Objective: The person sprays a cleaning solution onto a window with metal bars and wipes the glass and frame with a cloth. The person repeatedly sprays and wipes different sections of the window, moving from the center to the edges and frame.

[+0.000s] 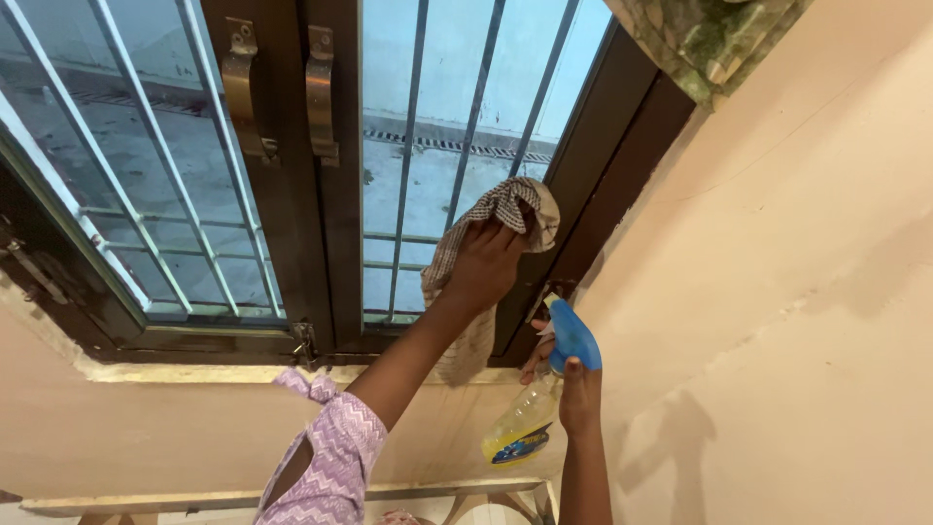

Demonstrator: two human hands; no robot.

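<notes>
- The left hand (484, 264) is pressed flat against the right-hand glass pane (428, 107) of the dark-framed window (292, 194), with a brown-and-white checked cloth (505, 209) trapped under the palm.
- Its grip is closed over the cloth: fingers spread on the fabric, one bunched end rising above the fingertips, the other end hanging down past the wrist toward the sill.
- The cloth sits low on that pane, close to the right edge of the frame.
- The left arm wears a lilac zigzag-patterned sleeve (335, 457), tied in a small knot near the elbow.
- The right hand (573, 384) is clamped on a clear plastic spray bottle (525, 423) with a blue trigger head (573, 335); the fingers wrap the neck just below the head.
- The bottle holds yellowish liquid and is tilted, base down and left, nozzle up by the window's lower right corner, just below and right of the cloth.
- Whether a finger rests on the trigger is hard to tell from this angle.
- Pale metal bars (160, 146) stand behind both panes, and two bronze handles (282, 92) sit on the centre stiles.
- A plain peach-coloured wall (777, 292) runs along the right side.
</notes>
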